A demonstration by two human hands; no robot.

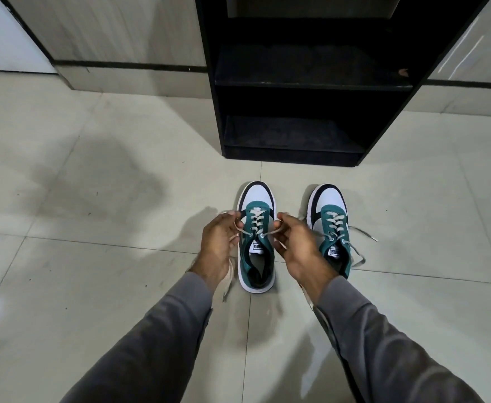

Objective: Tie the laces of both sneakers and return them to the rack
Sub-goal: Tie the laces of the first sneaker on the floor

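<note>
Two teal, white and black sneakers stand side by side on the tiled floor, toes toward the black rack (311, 82). On the left sneaker (256, 205) my left hand (216, 242) pinches one cream lace end at its left side. My right hand (296, 245) pinches the other lace end at its right side. Both laces run taut from the top eyelets to my fingers. The right sneaker (330, 210) stands untouched, its loose laces (362, 232) trailing on the floor to the right. My right wrist hides its heel.
The rack's lower shelves (293, 135) hold nothing and open toward me just beyond the sneakers. Pale floor tiles (93, 199) spread to the left and right. A wall with a dark skirting strip (128, 65) runs behind.
</note>
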